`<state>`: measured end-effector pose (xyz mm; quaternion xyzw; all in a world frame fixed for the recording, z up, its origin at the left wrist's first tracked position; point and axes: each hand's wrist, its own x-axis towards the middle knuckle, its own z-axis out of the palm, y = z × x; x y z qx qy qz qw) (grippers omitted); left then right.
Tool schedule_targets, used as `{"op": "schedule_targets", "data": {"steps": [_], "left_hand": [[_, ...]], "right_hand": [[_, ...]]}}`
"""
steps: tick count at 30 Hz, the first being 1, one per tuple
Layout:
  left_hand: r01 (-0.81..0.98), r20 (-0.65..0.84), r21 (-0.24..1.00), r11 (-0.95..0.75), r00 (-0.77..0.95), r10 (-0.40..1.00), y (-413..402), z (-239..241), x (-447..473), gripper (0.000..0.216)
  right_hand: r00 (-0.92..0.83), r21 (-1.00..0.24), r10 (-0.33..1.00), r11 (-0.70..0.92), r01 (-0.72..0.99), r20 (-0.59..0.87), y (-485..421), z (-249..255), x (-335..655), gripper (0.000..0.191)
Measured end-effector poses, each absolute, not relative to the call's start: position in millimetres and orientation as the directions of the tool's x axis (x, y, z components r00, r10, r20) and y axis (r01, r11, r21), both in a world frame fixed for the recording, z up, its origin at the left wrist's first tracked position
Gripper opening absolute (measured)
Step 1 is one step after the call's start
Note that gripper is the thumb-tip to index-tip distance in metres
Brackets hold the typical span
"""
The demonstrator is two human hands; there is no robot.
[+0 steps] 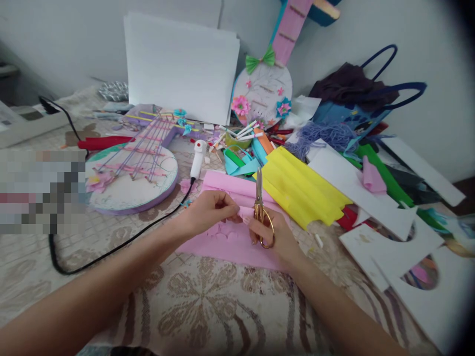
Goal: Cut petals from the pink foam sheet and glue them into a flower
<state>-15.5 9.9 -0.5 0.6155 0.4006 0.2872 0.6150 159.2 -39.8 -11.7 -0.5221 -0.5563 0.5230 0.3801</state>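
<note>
My left hand (210,210) pinches a small pink paper piece (243,212) over a large pink sheet (230,244) lying on the patterned tablecloth. My right hand (274,237) grips gold-handled scissors (260,207), blades closed and pointing up and away. The two hands meet at the small piece, fingertips almost touching. Cut pink shapes lie on the sheet just under my left hand.
Folded yellow paper (300,185) lies right of the scissors. A white glue gun (198,158) with a black cord (111,249) sits behind my left hand, beside a guitar-shaped craft board (129,190). White cut-out boards (408,247), bags and coloured scraps crowd the right side.
</note>
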Motion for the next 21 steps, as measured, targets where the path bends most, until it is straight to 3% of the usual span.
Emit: {"op": "schedule_targets", "data": {"steps": [13, 21], "left_hand": [[0.111, -0.076, 0.994, 0.023, 0.497, 0.864, -0.3, 0.4, -9.5, 0.014], [0.078, -0.13, 0.991, 0.107, 0.405, 0.905, 4.1, 2.0, -10.3, 0.016]], "right_hand": [[-0.147, -0.96, 0.984, -0.053, 0.274, -0.096, -40.1, -8.3, 156.2, 0.009], [-0.142, -0.99, 0.987, -0.061, 0.127, -0.079, -39.5, -13.1, 158.7, 0.028]]}}
